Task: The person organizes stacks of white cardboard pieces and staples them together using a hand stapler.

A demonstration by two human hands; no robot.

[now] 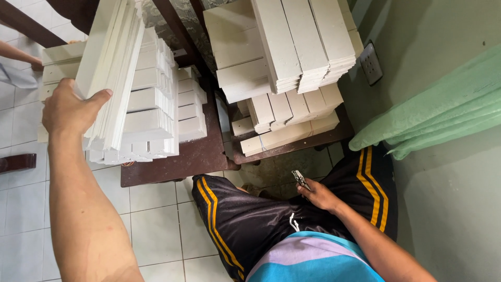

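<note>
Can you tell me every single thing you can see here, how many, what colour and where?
white strips: one bundle, white, upper left, gripped by the left hand
white blocks: many, stacked on the left table
pale blocks: many, cream, stacked on the right table
left table: one, dark brown, centre
right table: one, dark brown
wall socket: one, grey, green wall
green cloth: one, right
floor tiles: many, white
other person's arm: one, far left edge
metal tool: one, silver, in the right hand
shorts: one, black with yellow stripes
left hand: one
right hand: one

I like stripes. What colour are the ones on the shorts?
Orange-yellow stripes on black shorts, head view.
</note>
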